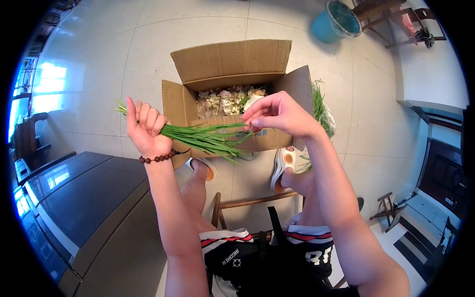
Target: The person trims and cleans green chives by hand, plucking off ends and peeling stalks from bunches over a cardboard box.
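In the head view, your left hand (147, 124) clenches slim, smooth green stalks (203, 138) over the near edge of the brown cardboard box (232, 60). Your right hand's (283, 118) curled fingers are at the tapering tips; whether they pinch, I cannot tell.

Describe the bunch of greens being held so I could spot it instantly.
Find the big open cardboard box. Over its near flap, the left hand grips the bunch of long green stalks. Unlike the greens beside the box, it's hand-held.
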{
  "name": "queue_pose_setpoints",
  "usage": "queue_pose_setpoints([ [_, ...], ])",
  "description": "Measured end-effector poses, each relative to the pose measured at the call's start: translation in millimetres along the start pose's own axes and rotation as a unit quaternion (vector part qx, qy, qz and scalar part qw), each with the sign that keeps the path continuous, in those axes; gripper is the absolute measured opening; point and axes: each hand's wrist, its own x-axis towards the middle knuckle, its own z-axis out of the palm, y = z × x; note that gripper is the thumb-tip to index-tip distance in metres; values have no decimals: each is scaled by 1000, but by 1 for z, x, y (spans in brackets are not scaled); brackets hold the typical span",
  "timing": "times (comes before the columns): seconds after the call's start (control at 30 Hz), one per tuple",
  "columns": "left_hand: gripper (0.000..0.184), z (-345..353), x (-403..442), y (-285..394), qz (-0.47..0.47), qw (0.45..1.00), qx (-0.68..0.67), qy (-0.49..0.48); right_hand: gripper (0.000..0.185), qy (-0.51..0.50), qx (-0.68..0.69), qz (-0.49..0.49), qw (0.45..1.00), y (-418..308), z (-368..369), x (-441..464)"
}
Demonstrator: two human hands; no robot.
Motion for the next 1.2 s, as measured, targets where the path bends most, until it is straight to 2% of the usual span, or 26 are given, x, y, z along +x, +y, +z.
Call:
queue_pose_setpoints([
  [0.27,44,-1,0,-1,-5,1000,-6,-24,20,22,-70,3,997,-5,6,1],
  [0.4,45,-2,0,4,1,1000,-8,-20,17,45,-53,3,998,3,1,2],
  [0.57,45,0,-2,5,6,1000,7,-26,9,148,-107,7,983,8,-6,5],
  [0.63,44,0,-1,3,18,999,38,15,10,154,-109,5,982,10,-7,6],
  [0.7,44,-2,0,2,14,999,32,5,10,159,-111,4,981,18,-11,7],
  [0.77,43,-3,0,4,10,1000,26,-6,11,190,-197,-7,962,27,-17,9],
  [0.87,43,-1,-1,6,8,1000,-1,-21,10,237,-235,14,943,18,-11,7],
  [1.0,43,7,-3,-13,10,999,48,-20,10,201,-235,13,951,16,11,11],
  [1.07,42,9,-4,-21,10,998,65,-11,8,206,-282,-85,933,10,29,16],
  [1.1,42,9,-4,-25,4,997,66,-24,17,173,-241,-60,953,5,33,15],
  [1.13,41,9,-4,-26,-1,997,67,-37,17,173,-241,-59,953,4,38,17],
  [1.2,41,7,-4,-25,-19,997,28,-63,25,122,-207,-167,956,5,45,20],
])
